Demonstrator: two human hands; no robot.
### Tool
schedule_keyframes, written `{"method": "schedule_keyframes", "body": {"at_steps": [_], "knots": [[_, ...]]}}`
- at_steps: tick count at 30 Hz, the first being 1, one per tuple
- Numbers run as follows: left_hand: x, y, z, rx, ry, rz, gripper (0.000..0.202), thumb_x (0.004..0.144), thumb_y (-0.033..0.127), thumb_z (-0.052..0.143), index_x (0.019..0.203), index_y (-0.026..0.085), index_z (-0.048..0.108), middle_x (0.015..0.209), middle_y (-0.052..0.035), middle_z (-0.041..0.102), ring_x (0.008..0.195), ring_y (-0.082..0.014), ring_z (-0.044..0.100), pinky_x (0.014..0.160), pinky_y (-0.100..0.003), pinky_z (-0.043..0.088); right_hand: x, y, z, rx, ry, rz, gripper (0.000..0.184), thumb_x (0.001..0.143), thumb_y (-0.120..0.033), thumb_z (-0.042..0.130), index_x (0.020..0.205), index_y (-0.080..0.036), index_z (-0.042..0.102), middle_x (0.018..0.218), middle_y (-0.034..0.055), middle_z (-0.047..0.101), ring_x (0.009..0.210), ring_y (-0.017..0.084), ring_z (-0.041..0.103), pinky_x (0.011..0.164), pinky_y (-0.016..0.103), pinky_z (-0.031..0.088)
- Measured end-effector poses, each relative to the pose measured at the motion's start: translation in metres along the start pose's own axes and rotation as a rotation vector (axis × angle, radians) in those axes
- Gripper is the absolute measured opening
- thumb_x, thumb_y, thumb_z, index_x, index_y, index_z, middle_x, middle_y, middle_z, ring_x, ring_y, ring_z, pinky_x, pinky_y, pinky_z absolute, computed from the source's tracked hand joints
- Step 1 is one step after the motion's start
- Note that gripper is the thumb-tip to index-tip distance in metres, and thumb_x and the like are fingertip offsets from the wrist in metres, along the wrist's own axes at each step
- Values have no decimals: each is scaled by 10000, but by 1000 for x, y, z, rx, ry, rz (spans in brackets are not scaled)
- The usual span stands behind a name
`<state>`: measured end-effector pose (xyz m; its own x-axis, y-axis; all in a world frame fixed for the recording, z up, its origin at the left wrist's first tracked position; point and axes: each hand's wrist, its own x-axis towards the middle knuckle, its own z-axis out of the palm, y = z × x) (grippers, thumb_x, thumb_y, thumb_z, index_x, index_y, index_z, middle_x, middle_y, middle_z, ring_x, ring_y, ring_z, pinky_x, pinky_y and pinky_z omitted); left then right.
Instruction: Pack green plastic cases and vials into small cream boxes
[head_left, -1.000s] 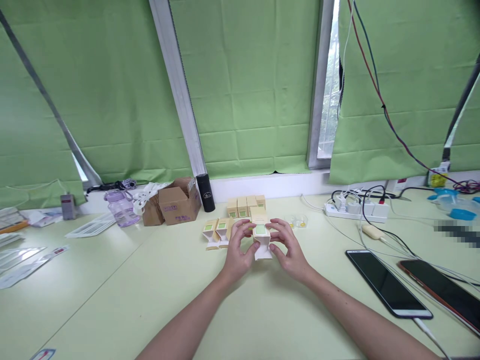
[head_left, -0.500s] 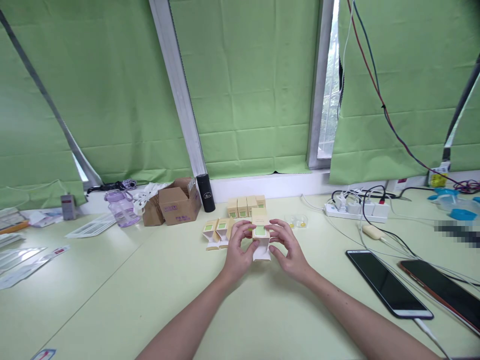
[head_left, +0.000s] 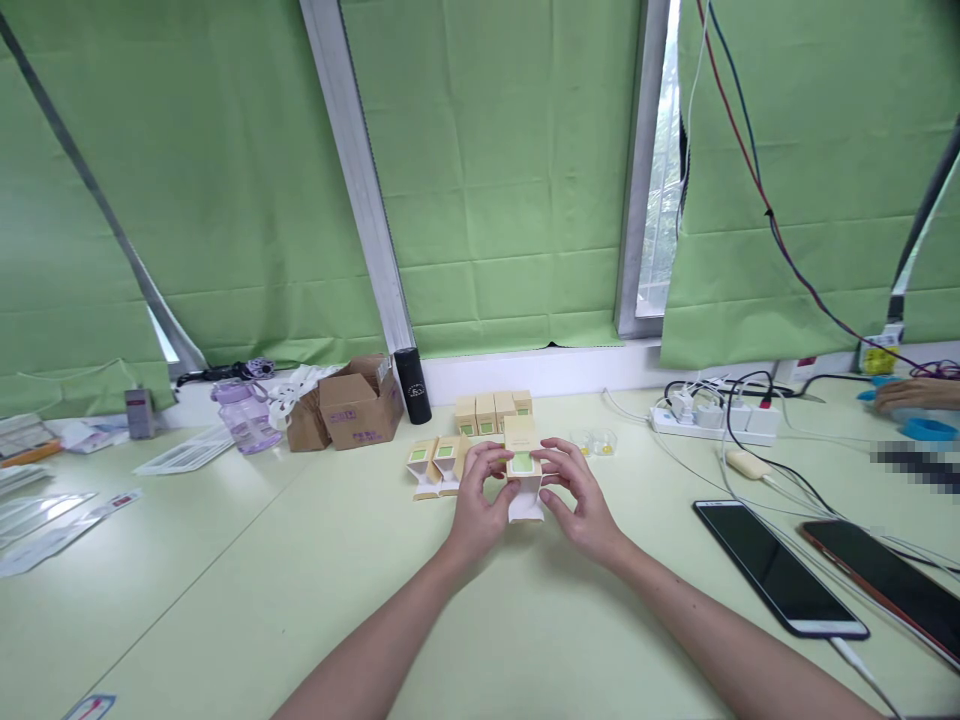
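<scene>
Both hands meet at the middle of the pale green bench (head_left: 225, 600), closed around one small cream carton (head_left: 523, 470) with a green label. The left hand (head_left: 480, 500) pinches its left side with thumb and fingers, and the right hand (head_left: 577, 495) does the same on the right. The carton stands on the bench between them, its white bottom flaps splayed out below the fingers and its top flap raised, so it looks only part-folded, though the fingers hide the side walls and I cannot be sure how far the flaps are tucked.

Just left of the left hand, two more open cartons (head_left: 435, 462) of the same kind stand with their flaps out. Behind the hands, near the window ledge, a row of closed cartons (head_left: 491, 410) stands side by side. Judging from this, four or so are finished, one is in hand, and at least two are left to close.

Further left sit a brown cardboard box (head_left: 358, 408), a black cylinder (head_left: 412, 385) and a purple bottle (head_left: 244, 415). To the right lie two phones (head_left: 780, 565) and a white power strip (head_left: 712, 415). Another person's hand (head_left: 911, 393) rests at the far right edge.
</scene>
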<state>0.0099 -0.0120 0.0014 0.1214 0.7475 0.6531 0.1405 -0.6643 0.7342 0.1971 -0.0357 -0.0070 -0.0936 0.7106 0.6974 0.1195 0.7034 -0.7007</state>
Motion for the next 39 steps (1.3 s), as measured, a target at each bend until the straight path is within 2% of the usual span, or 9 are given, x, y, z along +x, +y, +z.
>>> {"method": "schedule_keyframes", "body": {"at_steps": [9,16,20,25,29,39], "knots": [[-3,8,1,70,-37,-18,318,938,254,687,1248,310,645,1348,-74,508,1147,-224,605,988,-412,507,0,2,0,-8,38,32,361,1001,-382,614,1358,-329,622,1469,114,442,1079,225,671,960,453,622],[-2,10,-6,34,-166,51,434,997,450,605,1410,318,578,1405,-117,470,1317,-290,504,1073,-469,465,2,2,2,12,86,63,338,999,-415,629,1325,-328,632,1439,106,458,926,173,690,906,425,637],[-1,8,-9,2,-265,68,618,977,578,593,1530,326,480,1505,-140,391,1422,-330,406,1164,-524,388,4,3,0,31,110,74,327,995,-418,635,1308,-319,638,1421,107,476,934,179,698,888,413,642],[-3,2,-9,-13,-340,60,929,826,689,732,1607,343,367,1592,-148,294,1509,-387,293,1231,-586,298,5,5,0,42,138,92,315,990,-400,639,1293,-312,635,1431,106,475,927,178,706,873,412,647],[-4,0,-8,-2,-313,73,876,855,626,738,1598,344,370,1602,-142,285,1521,-377,284,1232,-576,296,4,7,1,26,150,93,302,989,-395,629,1279,-312,648,1413,108,494,944,194,707,864,421,657],[-3,4,-7,-35,-258,41,649,957,558,635,1523,308,437,1523,-143,381,1372,-335,466,1132,-497,398,3,7,5,-10,127,83,281,990,-379,630,1264,-330,666,1369,95,487,912,188,700,853,433,667]]}}
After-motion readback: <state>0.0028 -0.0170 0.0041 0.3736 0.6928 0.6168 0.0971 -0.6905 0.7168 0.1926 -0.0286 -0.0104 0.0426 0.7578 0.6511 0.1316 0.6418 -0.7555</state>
